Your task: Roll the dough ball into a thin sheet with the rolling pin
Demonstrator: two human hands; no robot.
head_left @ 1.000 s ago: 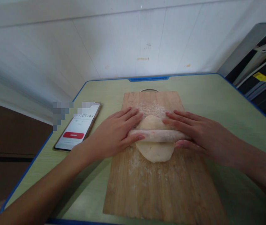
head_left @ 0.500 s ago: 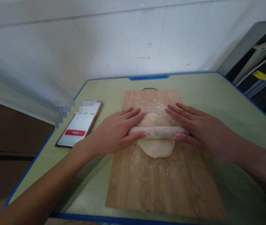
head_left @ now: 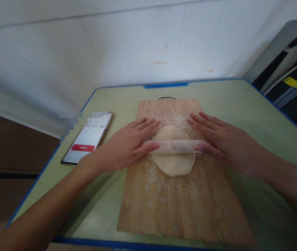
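1. Dough (head_left: 173, 166): a flattened, rounded sheet on the cutting board (head_left: 180, 216), inset from the board's left and right edges. The rolling pin (head_left: 176, 146) lies across it.
2. Left hand (head_left: 127, 144): palm down over the pin's left end. Fingers are extended; the thumb is apart from them and rests along the pin. The hand is not closed into a fist.
3. Right hand (head_left: 223, 141): similar posture at the right end. Fingers are slightly fanned; the thumb tip lies against the pin.
4. Cautions: uneven pressure between the hands could leave one side thinner. Sparse flour (head_left: 152, 179) under the sheet could let it stick and tear. A hard push could make the board slide.
5. Board position: set lengthwise on the desk (head_left: 229, 99), its metal handle (head_left: 166, 98) toward the desk's far edge, its near edge close to the desk's near edge.
6. Phone (head_left: 85, 139): face up by the desk's left edge, near the left forearm; a stray arm movement could nudge it.
7. Not determinable: both pin ends lie under the hands; the sheet's underside and thickness are hidden; pixelation masks the phone's top; the desk's near right corner is lost in shadow.
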